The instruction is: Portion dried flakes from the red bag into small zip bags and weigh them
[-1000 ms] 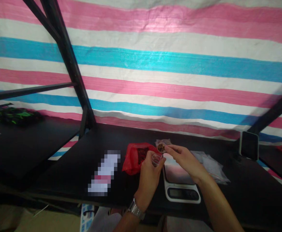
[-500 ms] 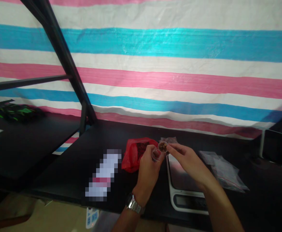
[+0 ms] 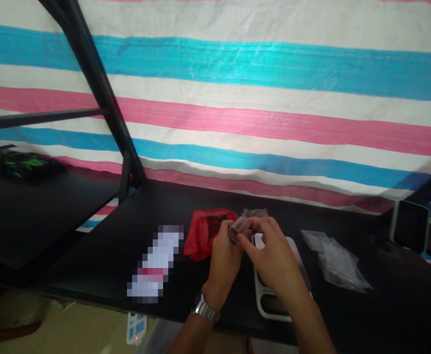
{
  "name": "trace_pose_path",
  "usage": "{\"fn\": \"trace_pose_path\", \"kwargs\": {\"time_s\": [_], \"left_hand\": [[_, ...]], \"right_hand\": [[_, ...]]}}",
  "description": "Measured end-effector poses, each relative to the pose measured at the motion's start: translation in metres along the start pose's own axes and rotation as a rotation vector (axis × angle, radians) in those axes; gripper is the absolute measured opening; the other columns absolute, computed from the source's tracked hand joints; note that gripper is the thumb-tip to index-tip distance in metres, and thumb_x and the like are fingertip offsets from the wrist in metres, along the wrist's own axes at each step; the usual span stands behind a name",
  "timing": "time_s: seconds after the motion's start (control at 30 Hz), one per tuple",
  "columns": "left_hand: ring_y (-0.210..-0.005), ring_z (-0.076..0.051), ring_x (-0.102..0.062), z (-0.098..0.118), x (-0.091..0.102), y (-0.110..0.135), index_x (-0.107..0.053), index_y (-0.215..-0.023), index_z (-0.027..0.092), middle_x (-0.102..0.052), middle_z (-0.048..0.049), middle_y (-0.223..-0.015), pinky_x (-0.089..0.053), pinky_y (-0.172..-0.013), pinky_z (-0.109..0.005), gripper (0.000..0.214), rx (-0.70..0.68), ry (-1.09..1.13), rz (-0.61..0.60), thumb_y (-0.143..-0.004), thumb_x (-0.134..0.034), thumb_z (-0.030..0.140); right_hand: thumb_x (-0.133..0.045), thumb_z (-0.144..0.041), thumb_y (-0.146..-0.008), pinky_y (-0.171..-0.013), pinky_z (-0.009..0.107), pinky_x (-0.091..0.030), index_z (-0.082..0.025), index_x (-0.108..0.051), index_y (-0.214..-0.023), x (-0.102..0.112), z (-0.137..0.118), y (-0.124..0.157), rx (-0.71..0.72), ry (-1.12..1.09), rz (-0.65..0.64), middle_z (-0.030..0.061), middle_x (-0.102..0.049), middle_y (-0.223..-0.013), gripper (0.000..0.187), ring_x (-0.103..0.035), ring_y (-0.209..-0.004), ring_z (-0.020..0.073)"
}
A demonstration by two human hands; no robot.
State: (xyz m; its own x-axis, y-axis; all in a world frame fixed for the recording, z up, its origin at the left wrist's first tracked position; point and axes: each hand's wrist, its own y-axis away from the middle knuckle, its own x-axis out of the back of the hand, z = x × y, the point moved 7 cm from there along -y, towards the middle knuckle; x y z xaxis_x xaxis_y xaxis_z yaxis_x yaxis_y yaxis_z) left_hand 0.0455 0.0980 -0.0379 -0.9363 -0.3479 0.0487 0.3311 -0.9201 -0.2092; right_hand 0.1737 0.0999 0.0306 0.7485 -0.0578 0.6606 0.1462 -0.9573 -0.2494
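Over the table, my left hand, wearing a metal watch, is closed around a small clear round-rimmed container, mostly hidden by the fingers. My right hand grips a small clear plastic cup, tipped mouth-down against that container. Dark bits show near the rim; how much is inside I cannot make out. Just behind my left hand lies an open red plastic bag with dark brown dried material in it. Under my right forearm sits a white kitchen scale, partly covered.
Flat clear zip bags lie right of the scale. Another small clear bag is behind my hands. A dark-screened device stands at far right. A blurred-out pale item lies left. Black metal frame rises behind.
My right hand has turned the small cup from mouth-up, with brown bits showing, to mouth-down over the container in my left hand. The view has shifted slightly.
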Motion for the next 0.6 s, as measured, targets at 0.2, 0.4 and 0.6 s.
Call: {"fn": "trace_pose_path", "kwargs": {"time_s": [0.2,0.4,0.6], "left_hand": [[-0.066,-0.018,-0.068,0.000,-0.002,-0.001,-0.060,-0.100,0.022,-0.074,0.0005,-0.078,-0.048,-0.060,-0.025,0.028,0.012,0.018,-0.012,-0.086,-0.077,0.040],[-0.076,-0.019,-0.073,0.000,0.001,0.000,-0.061,-0.100,0.022,-0.077,-0.0017,-0.088,-0.052,-0.069,-0.027,0.021,0.014,0.034,-0.002,-0.088,-0.073,0.036],[-0.065,-0.015,-0.062,0.004,0.007,0.004,-0.061,-0.095,0.022,-0.067,0.0027,-0.076,-0.048,-0.062,-0.026,0.029,0.033,0.038,0.073,-0.087,-0.077,0.044]], "right_hand": [[-0.072,-0.036,-0.085,-0.079,0.037,-0.052,-0.024,-0.076,-0.112,0.005,0.006,0.001,0.017,-0.084,0.085,0.0073,-0.067,-0.110,0.030,-0.066,-0.089,0.0240],[-0.071,-0.047,-0.081,-0.069,0.036,-0.048,-0.020,-0.079,-0.099,0.007,0.012,-0.004,-0.052,-0.204,0.096,0.0059,-0.069,-0.090,0.034,-0.056,-0.067,0.0195],[-0.069,-0.060,-0.084,-0.073,0.037,-0.049,-0.017,-0.078,-0.104,0.002,0.025,-0.014,-0.138,-0.331,0.071,0.0086,-0.075,-0.092,0.049,-0.061,-0.074,0.0226]]}}
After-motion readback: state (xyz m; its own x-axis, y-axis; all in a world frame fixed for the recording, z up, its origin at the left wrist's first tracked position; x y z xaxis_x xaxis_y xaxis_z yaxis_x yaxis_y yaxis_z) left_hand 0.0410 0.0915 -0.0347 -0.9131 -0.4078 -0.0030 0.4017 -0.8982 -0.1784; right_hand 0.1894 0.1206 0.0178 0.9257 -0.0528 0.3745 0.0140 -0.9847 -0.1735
